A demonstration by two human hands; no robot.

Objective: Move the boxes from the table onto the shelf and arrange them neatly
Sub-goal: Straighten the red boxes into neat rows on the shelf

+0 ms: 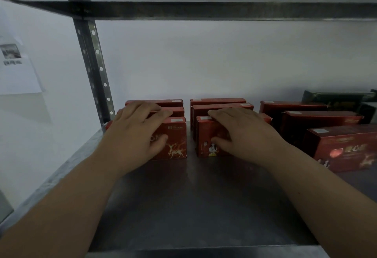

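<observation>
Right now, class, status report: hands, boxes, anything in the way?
Left hand on left front box. Right hand on middle front box. Boxes upright in rows. Shelf front clear.

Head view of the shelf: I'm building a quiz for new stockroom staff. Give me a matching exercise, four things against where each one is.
Things:
1. left hand
2. right hand
3. dark box
4. paper sheet

Places:
A. far right, at the back of the shelf
B. on the wall, left of the upright
C. on the deer-print box
D. on the middle stack's front box

Pairs: 1-C, 2-D, 3-A, 4-B
</observation>
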